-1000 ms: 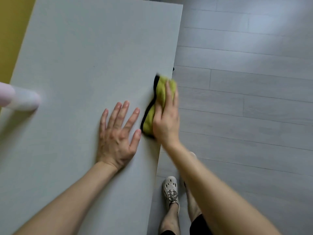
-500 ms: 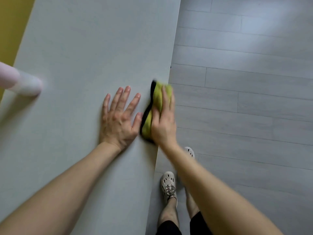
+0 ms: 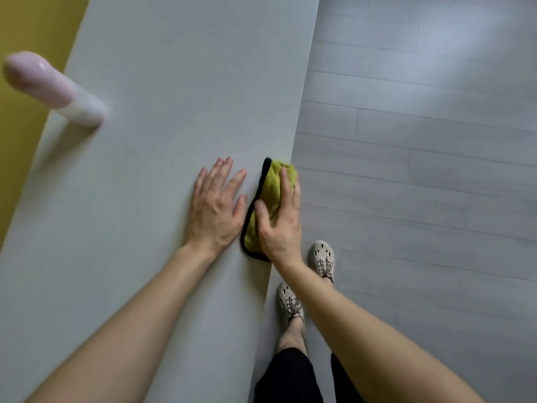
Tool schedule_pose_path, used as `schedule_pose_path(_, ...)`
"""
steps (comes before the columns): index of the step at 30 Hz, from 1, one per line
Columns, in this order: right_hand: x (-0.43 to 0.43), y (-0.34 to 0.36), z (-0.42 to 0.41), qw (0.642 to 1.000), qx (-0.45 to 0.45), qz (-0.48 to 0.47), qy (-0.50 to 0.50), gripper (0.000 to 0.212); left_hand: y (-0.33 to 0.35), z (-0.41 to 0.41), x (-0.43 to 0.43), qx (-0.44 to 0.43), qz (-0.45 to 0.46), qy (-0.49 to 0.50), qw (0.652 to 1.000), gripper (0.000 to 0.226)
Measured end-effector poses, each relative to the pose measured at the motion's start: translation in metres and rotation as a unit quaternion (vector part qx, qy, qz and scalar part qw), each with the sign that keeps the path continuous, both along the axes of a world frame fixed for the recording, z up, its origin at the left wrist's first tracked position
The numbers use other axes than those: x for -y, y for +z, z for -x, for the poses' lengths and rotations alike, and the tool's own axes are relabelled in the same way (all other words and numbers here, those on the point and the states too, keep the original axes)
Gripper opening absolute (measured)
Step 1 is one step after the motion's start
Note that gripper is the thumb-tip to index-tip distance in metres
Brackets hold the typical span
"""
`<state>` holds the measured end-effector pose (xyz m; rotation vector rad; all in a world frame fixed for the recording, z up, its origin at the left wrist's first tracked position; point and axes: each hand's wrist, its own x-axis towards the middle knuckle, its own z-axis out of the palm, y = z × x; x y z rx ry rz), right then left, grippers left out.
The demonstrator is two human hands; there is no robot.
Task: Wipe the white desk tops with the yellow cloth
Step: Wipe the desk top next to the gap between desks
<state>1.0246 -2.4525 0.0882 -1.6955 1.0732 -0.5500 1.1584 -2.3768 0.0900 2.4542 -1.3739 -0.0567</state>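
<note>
Here, a person leans over the white desk (image 3: 174, 112), with a cloth at its right edge.
A blurred pink and white bottle (image 3: 55, 88) stands far to the left. The left hand (image 3: 215, 207) lies flat on the desk, fingers spread and holding nothing. Just beside it, the right hand (image 3: 280, 225) presses down the bunched yellow cloth (image 3: 273, 181) with stretched fingers.
</note>
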Motion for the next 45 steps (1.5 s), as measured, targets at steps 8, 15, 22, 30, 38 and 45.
schedule_pose_path(8, 0.0, -0.004, 0.006, 0.998, 0.014, -0.058, 0.023, 0.076, -0.002, 0.069, -0.114, 0.023, -0.003, 0.004, 1.0, 0.054)
schedule_pose_path(15, 0.04, -0.001, -0.028, 0.999, 0.016, -0.02, -0.044, 0.075, -0.005, 0.069, -0.11, 0.02, 0.01, 0.009, 1.0, 0.055)
schedule_pose_path(22, -0.13, 0.01, 0.089, 0.997, -0.006, -0.058, 0.049, 0.08, -0.004, 0.07, -0.11, 0.021, 0.014, 0.011, 1.0, 0.053)
schedule_pose_path(30, 0.029, -0.003, -0.025, 0.998, 0.022, 0.023, -0.06, 0.063, -0.005, 0.072, -0.105, 0.04, 0.023, 0.018, 0.999, 0.052)
schedule_pose_path(38, -0.165, 0.007, 0.106, 0.999, 0.01, 0.012, 0.044, 0.075, -0.005, 0.066, -0.112, 0.033, 0.052, -0.003, 0.998, 0.046)
schedule_pose_path(45, -0.054, 0.002, 0.039, 0.999, -0.023, 0.038, 0.03, 0.071, 0.003, 0.099, -0.184, 0.007, 0.041, -0.025, 0.999, 0.041)
